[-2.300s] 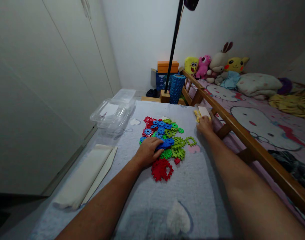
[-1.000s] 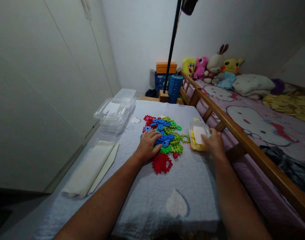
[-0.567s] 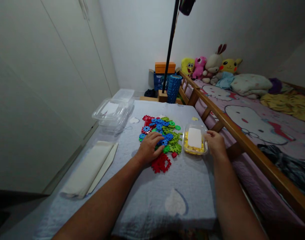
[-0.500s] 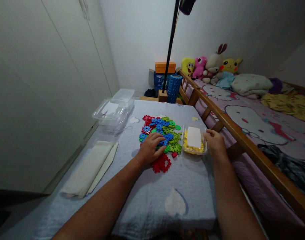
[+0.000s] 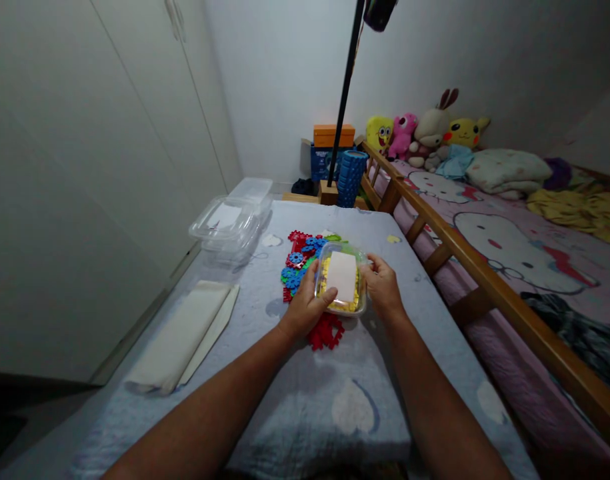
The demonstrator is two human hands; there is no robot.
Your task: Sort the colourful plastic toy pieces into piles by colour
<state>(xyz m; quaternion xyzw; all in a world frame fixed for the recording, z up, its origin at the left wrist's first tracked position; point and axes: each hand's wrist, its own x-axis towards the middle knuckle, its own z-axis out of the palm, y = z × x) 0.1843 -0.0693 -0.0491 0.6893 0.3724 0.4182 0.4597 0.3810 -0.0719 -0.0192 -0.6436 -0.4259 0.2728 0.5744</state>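
Note:
A clear plastic container (image 5: pixel 341 277) with yellow pieces inside and a blank white label on top is held between both hands above the table. My left hand (image 5: pixel 307 303) grips its left side, the thumb lying over the lid's near corner. On the right edge, my right hand (image 5: pixel 382 283) pinches the rim. Under and behind the container lies a pile of toy gear pieces: blue gears (image 5: pixel 295 277), red gears (image 5: pixel 326 331) and some green ones (image 5: pixel 333 237). The container hides much of the pile.
Stacked clear plastic containers (image 5: pixel 227 223) stand at the table's far left. A folded cream cloth or sheet (image 5: pixel 185 337) lies nearer on the left. A wooden bed rail (image 5: pixel 449 267) runs along the right, and a black pole (image 5: pixel 343 100) rises behind the table.
The yellow-filled container has moved left from the table's right side to over the gear pile. My left hand has left the gears and taken hold of the container's left side.

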